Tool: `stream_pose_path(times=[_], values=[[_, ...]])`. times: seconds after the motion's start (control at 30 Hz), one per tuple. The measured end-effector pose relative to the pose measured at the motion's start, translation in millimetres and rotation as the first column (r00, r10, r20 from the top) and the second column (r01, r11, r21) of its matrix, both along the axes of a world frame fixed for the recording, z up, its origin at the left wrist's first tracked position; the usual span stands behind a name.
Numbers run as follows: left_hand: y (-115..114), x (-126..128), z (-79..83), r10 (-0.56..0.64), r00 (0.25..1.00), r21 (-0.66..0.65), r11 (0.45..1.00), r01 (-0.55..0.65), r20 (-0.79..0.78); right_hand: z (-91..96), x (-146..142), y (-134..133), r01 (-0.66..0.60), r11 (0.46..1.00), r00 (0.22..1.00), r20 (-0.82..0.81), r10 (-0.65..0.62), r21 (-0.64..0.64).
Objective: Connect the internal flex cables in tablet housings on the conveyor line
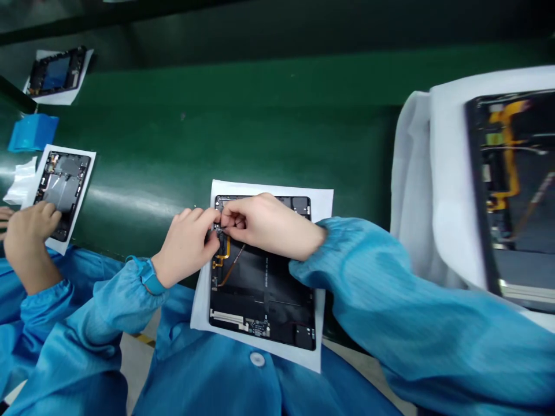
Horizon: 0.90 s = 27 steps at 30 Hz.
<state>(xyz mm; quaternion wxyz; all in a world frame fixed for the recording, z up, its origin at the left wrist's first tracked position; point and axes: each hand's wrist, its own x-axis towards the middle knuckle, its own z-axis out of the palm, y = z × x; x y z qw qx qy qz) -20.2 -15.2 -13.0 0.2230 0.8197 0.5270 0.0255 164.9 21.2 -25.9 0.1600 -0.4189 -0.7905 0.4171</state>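
**Two hands meet at the corner of an opened tablet**

The opened tablet lies flat with its back cover off. It is a dark, matt rectangle with rounded corners, set on a white paper sheet at the near edge of the smooth green belt, just in front of the person's body. Inside are broad black panels, and a thin orange flex cable bends in an L down the left side.

Both hands come together over the tablet's far left corner. The left hand reaches in from the left, fingers curled, with thumb and fingertips pressed together at the tablet's edge. The right hand lies across the top of the tablet, its thumb and forefinger pinched shut against the left hand's fingertips. Whatever sits between them is too small to make out. A smooth blue wristband circles the left wrist, and both arms wear glossy light-blue sleeves with gathered cuffs.

To the left, a co-worker's hand rests on a second tablet, silvery-grey inside, which lies on its own white sheet. Crumpled blue film lies beyond it, and a third tablet lies farther up the belt. At the right, a fourth tablet sits on soft white foam wrapping
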Motion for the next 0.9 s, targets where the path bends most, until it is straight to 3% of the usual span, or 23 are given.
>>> stream_pose_path(times=[0.1,0.47,0.9], values=[[2,-1,0.1,-0.013,1.0,-0.009,1.0,0.013,0.011,1.6,-2,4,-0.013,1.0,0.999,0.032,0.012,0.015],[10,1,6.2,0.146,0.983,-0.176,0.976,-0.125,0.111,7.8,-11,14,-0.111,0.994,0.979,0.175,0.106,0.023],[10,2,6.7,0.17,0.982,-0.212,0.966,-0.15,0.079,7.9,-11,19,-0.118,0.993,0.986,0.114,0.12,-0.024]])
